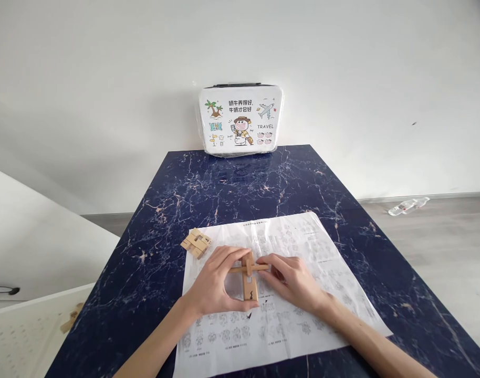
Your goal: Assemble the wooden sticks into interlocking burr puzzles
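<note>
A partly joined wooden burr puzzle [250, 289] is held over a printed diagram sheet [295, 336]. Its long block runs away from me, with a dark mark on the near end, and a thinner bar crosses it near the far end. My left hand [214, 283] grips the long block, thumb at the near end and fingers at the far end. At the right end of the crossing bar, my right hand [291, 275] pinches it between thumb and fingertips. Several loose notched wooden pieces [196, 242] lie side by side at the sheet's upper left corner.
The sheet lies on a dark blue marbled table [240, 189]. A white cartoon-printed case [241, 123] stands at the far edge against the wall. Left of the table is a white perforated bin [19, 336] with a wooden piece in it. A clear plastic bottle [408, 206] lies on the floor at right.
</note>
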The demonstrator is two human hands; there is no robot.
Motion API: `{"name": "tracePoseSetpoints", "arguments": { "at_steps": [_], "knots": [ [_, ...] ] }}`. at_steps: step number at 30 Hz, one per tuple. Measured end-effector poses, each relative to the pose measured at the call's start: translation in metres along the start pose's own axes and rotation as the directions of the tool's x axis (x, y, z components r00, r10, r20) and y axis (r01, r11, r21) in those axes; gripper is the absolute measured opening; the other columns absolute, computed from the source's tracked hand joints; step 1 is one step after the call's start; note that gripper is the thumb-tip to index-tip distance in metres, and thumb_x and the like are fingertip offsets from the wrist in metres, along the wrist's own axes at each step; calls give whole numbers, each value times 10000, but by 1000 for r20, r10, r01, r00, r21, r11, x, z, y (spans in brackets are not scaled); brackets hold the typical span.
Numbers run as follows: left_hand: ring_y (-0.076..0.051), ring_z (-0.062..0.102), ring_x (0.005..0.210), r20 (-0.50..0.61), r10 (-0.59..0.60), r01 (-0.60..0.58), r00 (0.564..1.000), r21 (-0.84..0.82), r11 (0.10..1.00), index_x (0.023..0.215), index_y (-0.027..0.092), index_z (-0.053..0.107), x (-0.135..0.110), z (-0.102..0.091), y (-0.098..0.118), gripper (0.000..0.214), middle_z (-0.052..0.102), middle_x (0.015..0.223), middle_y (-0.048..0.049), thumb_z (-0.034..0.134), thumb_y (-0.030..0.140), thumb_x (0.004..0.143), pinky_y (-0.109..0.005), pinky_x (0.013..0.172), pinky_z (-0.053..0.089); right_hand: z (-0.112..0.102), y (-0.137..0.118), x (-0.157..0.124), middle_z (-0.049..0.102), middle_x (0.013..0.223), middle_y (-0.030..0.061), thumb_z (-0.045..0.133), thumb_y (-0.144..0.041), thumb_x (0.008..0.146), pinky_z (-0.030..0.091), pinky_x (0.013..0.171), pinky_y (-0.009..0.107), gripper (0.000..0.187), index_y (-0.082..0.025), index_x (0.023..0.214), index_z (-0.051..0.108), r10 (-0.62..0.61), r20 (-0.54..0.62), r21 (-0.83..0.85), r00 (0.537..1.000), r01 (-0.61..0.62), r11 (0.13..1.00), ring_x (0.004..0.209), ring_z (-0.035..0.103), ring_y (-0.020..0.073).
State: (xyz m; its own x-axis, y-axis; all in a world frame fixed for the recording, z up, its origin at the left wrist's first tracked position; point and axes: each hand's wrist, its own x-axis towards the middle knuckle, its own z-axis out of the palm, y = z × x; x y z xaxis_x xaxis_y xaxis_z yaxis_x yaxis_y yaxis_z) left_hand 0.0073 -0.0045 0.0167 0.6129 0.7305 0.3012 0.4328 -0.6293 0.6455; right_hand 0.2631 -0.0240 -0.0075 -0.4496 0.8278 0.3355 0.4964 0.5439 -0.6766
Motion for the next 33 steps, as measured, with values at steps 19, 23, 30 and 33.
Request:
{"name": "tracePoseSetpoints", "arguments": {
  "at_steps": [19, 23, 30, 33],
  "knots": [
    [-359, 691, 1177, -143, 145, -153, 979, -49, 987, 1567, 331, 418, 0, 9, 9, 991, 702, 1342, -124, 885, 686, 768, -538, 1009, 551, 0, 1, 3, 666, 825, 16, 581, -410, 1099, 476, 564, 280, 254, -197, 1195, 681, -40, 56, 129, 998, 32, 991, 592, 561, 136],
    [-347, 692, 1150, -169, 118, -125, 979, -33, 992, 1559, 336, 423, 0, 4, 9, 983, 700, 1327, -117, 879, 700, 767, -537, 1004, 549, -4, 1, 2, 730, 900, 43, 601, -435, 1090, 543, 598, 310, 296, -202, 1258, 677, 35, 55, 177, 998, -45, 983, 607, 591, 145],
    [-328, 698, 1049, -265, 19, -24, 964, -14, 1000, 1524, 332, 458, 0, 3, 3, 960, 703, 1303, -117, 886, 695, 746, -548, 950, 562, -7, 6, 3, 754, 999, 82, 603, -421, 1085, 617, 630, 333, 296, -229, 1296, 679, 111, -65, 182, 992, -98, 978, 761, 697, 196],
    [-326, 697, 1030, -290, 14, -20, 957, -17, 1000, 1506, 325, 473, 0, 4, 3, 953, 713, 1281, -118, 899, 684, 733, -549, 934, 563, -6, 6, 3, 742, 973, 73, 606, -448, 1087, 612, 623, 328, 297, -239, 1278, 694, 118, -72, 191, 990, -103, 976, 758, 687, 196]
  ]
}}
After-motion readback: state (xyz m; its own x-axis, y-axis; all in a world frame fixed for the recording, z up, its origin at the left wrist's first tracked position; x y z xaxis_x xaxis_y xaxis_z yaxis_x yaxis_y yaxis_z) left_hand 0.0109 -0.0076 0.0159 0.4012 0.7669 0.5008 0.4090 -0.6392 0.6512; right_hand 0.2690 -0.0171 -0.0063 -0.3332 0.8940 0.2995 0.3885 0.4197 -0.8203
